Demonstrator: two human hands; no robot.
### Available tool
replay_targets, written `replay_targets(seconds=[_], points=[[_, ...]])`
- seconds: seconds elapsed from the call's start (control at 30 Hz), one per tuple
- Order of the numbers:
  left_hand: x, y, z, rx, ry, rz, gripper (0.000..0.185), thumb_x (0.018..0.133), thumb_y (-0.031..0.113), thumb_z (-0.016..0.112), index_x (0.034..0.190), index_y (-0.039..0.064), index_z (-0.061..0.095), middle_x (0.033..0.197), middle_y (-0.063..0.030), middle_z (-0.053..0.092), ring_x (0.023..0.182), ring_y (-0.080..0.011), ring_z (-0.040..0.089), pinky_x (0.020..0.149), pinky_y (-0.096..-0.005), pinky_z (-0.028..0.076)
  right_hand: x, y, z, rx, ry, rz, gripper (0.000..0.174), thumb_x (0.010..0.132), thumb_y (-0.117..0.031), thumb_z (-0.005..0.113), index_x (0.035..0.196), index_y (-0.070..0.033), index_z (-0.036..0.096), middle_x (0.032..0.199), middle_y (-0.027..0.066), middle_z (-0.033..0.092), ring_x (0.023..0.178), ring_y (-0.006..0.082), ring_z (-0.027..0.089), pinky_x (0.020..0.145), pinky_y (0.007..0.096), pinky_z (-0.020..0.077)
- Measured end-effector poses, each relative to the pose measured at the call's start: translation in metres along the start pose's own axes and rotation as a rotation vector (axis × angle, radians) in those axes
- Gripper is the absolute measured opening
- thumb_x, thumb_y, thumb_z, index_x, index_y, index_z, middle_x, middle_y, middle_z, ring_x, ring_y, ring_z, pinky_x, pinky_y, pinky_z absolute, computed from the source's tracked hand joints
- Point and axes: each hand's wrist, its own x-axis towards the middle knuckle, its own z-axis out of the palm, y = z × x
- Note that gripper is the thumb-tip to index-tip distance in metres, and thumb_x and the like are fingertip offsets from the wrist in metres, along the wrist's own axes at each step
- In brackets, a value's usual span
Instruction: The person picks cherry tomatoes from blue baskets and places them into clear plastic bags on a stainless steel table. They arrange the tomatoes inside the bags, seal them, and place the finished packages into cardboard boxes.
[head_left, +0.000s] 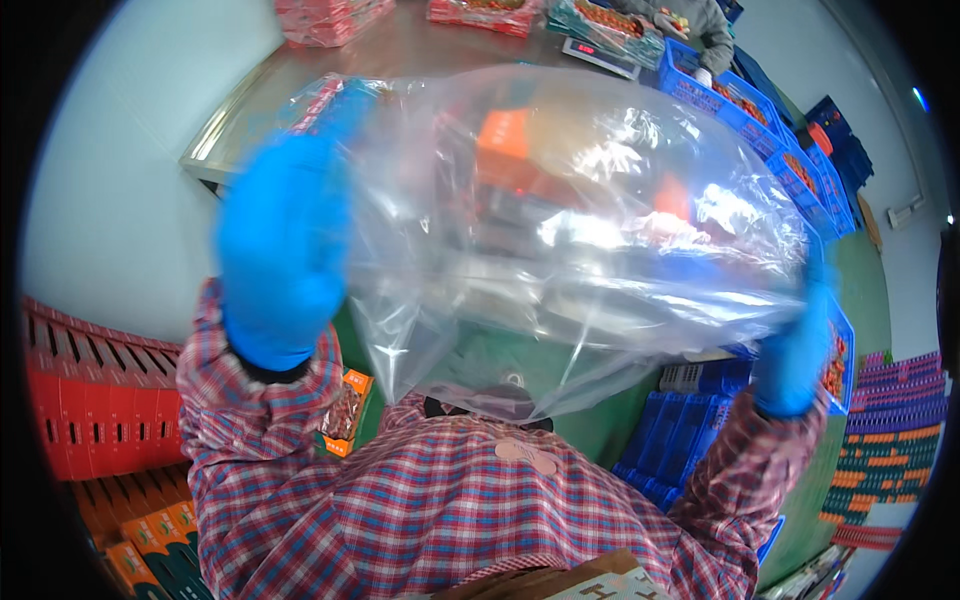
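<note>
A large clear plastic bag (585, 277) is spread wide and puffed out between my two blue-gloved hands. My left hand (285, 240) grips its left edge; motion blurs the glove, and the fingers point away from me. At the bag's right end, my right hand (795, 345) is closed on the edge, also blurred. Through the film show an orange box (504, 135) and a dim dark shape with a red light, too hazy to name. The bag hides much of the table behind it.
A steel table (247, 112) carries film-wrapped red fruit boxes (484, 15) and a digital scale (600, 56). A co-worker's gloved hand (703, 76) is at a blue crate (690, 82) of small red fruit. Red cartons (112, 405) stand at left, blue crates (675, 427) at right.
</note>
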Motion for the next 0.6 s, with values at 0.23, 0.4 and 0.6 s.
replay_targets(seconds=[0.23, 0.4, 0.6], points=[[0.006, -0.027, -0.017, -0.501, 0.289, -0.428, 0.030, 0.080, 0.005, 0.055, 0.109, 0.008, 0.062, 0.085, -0.0133, 0.063, 0.074, -0.0304, 0.061, 0.065, -0.0364, 0.049, 0.004, 0.036, -0.036, 0.447, 0.271, 0.190, 0.036, 0.084, -0.005, 0.054, 0.120, -0.005, 0.055, 0.101, 0.0133, 0.064, 0.089, 0.0223, 0.064, 0.073, 0.0360, 0.0519], [0.028, -0.065, -0.003, 0.056, -0.071, -0.085, 0.032, 0.081, -0.002, 0.047, 0.109, 0.003, 0.060, 0.101, -0.0102, 0.063, 0.084, -0.0215, 0.061, 0.077, -0.0331, 0.048, 0.017, 0.090, -0.061, -0.575, -0.188, 0.164, 0.034, 0.079, -0.004, 0.052, 0.112, -0.007, 0.061, 0.093, 0.0229, 0.063, 0.086, 0.0335, 0.064, 0.073, 0.0392, 0.0505], [0.048, -0.063, -0.003, -0.847, 0.401, -0.429, 0.028, 0.094, 0.009, 0.039, 0.117, 0.001, 0.053, 0.112, -0.0097, 0.058, 0.101, -0.0199, 0.056, 0.091, -0.0319, 0.044, 0.037, 0.084, -0.072, 0.404, 0.327, 0.220, 0.045, 0.083, 0.005, 0.043, 0.123, -0.013, 0.055, 0.108, 0.0121, 0.062, 0.087, 0.0186, 0.064, 0.077, 0.0306, 0.0520]])
